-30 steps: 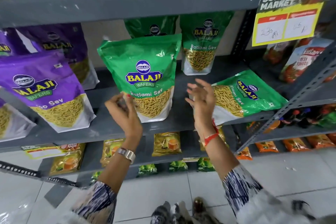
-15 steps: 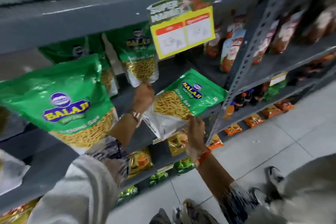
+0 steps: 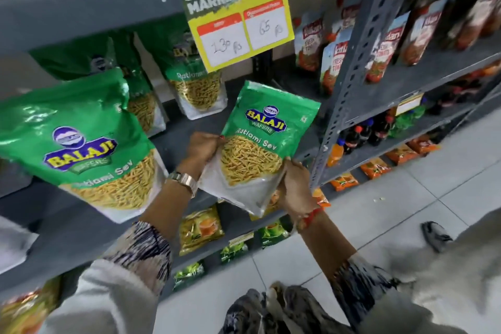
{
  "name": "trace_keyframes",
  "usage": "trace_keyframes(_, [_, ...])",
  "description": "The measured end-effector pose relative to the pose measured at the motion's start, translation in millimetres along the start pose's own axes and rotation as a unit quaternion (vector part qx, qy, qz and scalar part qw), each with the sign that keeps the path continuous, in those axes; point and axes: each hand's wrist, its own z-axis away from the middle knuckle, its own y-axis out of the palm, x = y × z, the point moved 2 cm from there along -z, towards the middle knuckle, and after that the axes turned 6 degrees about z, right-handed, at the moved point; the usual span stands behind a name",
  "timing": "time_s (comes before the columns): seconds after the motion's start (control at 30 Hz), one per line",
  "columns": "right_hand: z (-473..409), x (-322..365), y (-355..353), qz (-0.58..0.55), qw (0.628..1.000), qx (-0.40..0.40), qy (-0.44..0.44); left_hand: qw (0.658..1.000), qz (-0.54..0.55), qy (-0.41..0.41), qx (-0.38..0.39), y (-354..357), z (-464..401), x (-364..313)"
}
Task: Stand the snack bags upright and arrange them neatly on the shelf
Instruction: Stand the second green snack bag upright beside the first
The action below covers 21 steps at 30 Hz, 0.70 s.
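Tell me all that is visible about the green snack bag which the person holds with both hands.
The held green bag is a glossy plastic pouch, green above, silvery white below, with a clear window showing thin yellow sev. It reads "Balaji Wafers" and "Ratlami Sev". It is almost upright, its top leaning a little right, raised in front of the grey shelf. The left hand grips its left edge and the right hand its lower right corner. It appears sealed and full.

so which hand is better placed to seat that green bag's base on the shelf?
Left, probably. The left hand grips the held Ratlami Sev bag at its side over the shelf. The right hand holds the lower corner out past the shelf edge, so it mainly supports.
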Motion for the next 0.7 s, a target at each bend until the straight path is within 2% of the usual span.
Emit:
trace_keyframes(0.07, [4.4, 4.2, -9.3, 0.009, 1.000, 0.027, 0.007, 0.999, 0.045, -0.028, 0.005, -8.6, 20.4, 8.4])
trace_keyframes(0.13, [11.1, 12.1, -16.2, 0.012, 0.996, 0.090, -0.014, 0.994, 0.100, -0.041, 0.007, -18.5, 39.8, 16.1])
trace_keyframes(0.3, [32.6, 30.6, -26.2, 0.053, 0.978, 0.183, -0.081, 0.982, 0.185, -0.010, -0.017, -45.3, 87.1, 23.5])
trace_keyframes(0.47, [53.2, 27.3, -30.5, 0.054, 0.971, 0.209, -0.104, 0.974, 0.223, 0.000, -0.034, -67.4, 113.0, 32.1])
trace_keyframes(0.7, [38.7, 33.0, 2.2, 0.055, 0.972, 0.164, -0.160, 0.973, 0.219, 0.019, -0.065, -56.7, 102.6, 25.2])
